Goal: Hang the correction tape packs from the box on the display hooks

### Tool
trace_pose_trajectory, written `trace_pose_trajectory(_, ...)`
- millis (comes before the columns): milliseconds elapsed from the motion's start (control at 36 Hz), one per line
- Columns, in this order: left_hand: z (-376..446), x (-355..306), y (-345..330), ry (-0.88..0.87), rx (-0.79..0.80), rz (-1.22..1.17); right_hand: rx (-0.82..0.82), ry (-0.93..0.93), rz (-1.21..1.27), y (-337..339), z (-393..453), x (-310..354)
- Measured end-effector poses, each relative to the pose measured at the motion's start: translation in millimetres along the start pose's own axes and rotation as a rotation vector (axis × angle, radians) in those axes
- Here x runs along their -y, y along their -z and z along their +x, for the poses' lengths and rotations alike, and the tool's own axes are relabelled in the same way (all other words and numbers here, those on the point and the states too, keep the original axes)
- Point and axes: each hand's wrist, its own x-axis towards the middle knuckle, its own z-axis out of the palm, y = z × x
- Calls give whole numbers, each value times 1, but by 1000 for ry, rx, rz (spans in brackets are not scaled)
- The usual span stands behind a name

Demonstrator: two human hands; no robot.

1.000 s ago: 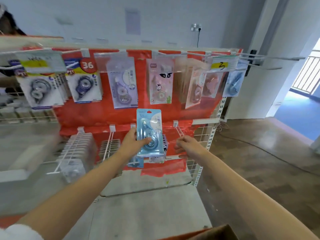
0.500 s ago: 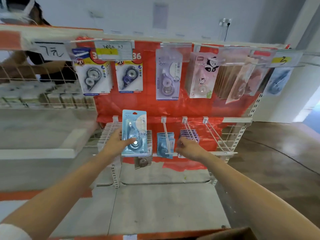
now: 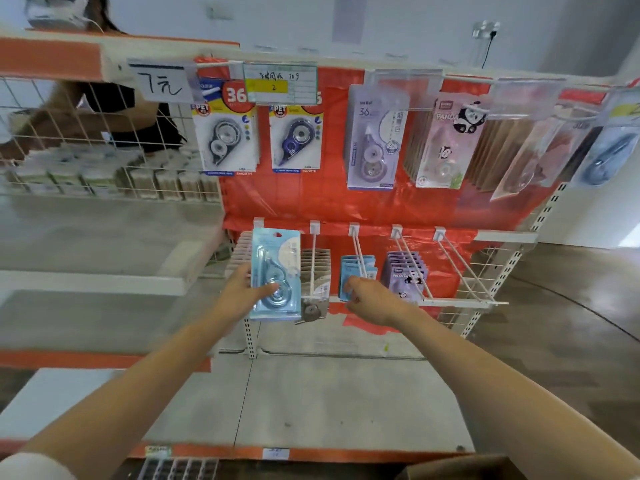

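**A blue pack waits to go on its hook**

Head view: The left hand [image 3: 242, 292] holds a flat light blue plastic-and-card correction tape pack [image 3: 276, 273]. The thumb lies across the front of the pack and the fingers are behind it. The pack stands upright, its long side going up and down, and the hanging hole is at the top, above the hand.

The right hand [image 3: 372, 299] is just to the right of the left hand. Its fingers curl at the front end of a long white wire display hook [image 3: 359, 252]. I cannot tell if it pinches the wire or only touches it. A few more blue packs [image 3: 356, 271] hang on this hook, just above and behind the right hand.

Between the two hands is another white hook full of grey-backed packs [image 3: 316, 271]. To the right of the right hand hang purple panda packs [image 3: 405, 275], and past them is a bare wire hook [image 3: 457, 268].

The hook with the blue packs lies to the right of the held pack, and it points out toward the person. So I think the left hand must bring the pack to the right, past the grey packs, and line the top hole up with the hook's tip. The right hand is nearer to that hook and could keep it steady.

A brown cardboard box corner [image 3: 460, 467] shows below the right arm.
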Motion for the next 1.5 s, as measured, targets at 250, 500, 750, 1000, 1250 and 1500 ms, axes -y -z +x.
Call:
trace_pose_trajectory(250,-7,5,-78,-19,166,48,-24,-151,617,-15,-29,-7)
trace_pose_trajectory(500,-17,17,-145,-145,518,575,-175,-345,1054,-52,-60,-68)
trace_pose_trajectory(750,-5,24,-150,-209,352,1069,-46,-419,978,-70,-71,-106)
trace_pose_trajectory(1000,3,20,-130,-241,200,1098,-15,-380,969,-76,-35,-108)
trace_pose_trajectory(1250,-1,12,-121,-216,138,1097,-16,-407,903,-80,-7,-107)
trace_pose_trajectory(1500,3,-1,-121,-252,61,1054,-17,-408,754,-63,38,-104)
